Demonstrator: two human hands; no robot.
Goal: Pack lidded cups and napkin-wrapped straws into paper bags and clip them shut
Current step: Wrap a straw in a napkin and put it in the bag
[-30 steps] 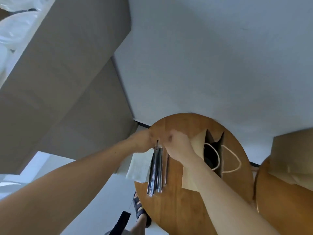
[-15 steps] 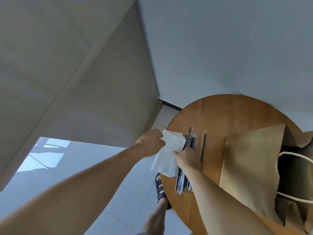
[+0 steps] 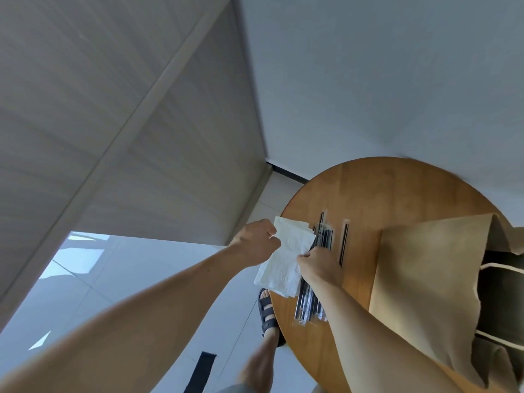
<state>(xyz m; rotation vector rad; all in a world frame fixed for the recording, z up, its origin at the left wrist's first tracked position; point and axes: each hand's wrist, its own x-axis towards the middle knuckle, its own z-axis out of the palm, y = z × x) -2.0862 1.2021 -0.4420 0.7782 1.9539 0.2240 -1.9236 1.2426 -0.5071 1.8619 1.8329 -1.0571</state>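
Observation:
A white paper napkin (image 3: 283, 259) hangs over the left rim of the round wooden table (image 3: 397, 188). My left hand (image 3: 255, 239) pinches the napkin's upper left edge. My right hand (image 3: 320, 263) pinches its right edge, above a bundle of black straws in clear wrappers (image 3: 310, 302). One single wrapped straw (image 3: 344, 243) lies apart to the right. A brown paper bag (image 3: 425, 279) with white cord handles stands open at the right; its inside is dark.
The table stands close to a white wall and a grey panel at the left. Below the table's left rim my sandalled foot (image 3: 268, 313) rests on the pale tiled floor. A dark strap (image 3: 202, 370) hangs near the bottom edge.
One second ago both hands were at the top of the straw bundle. They now hold the napkin by its edges, lifted slightly. The view has shifted left and closer.

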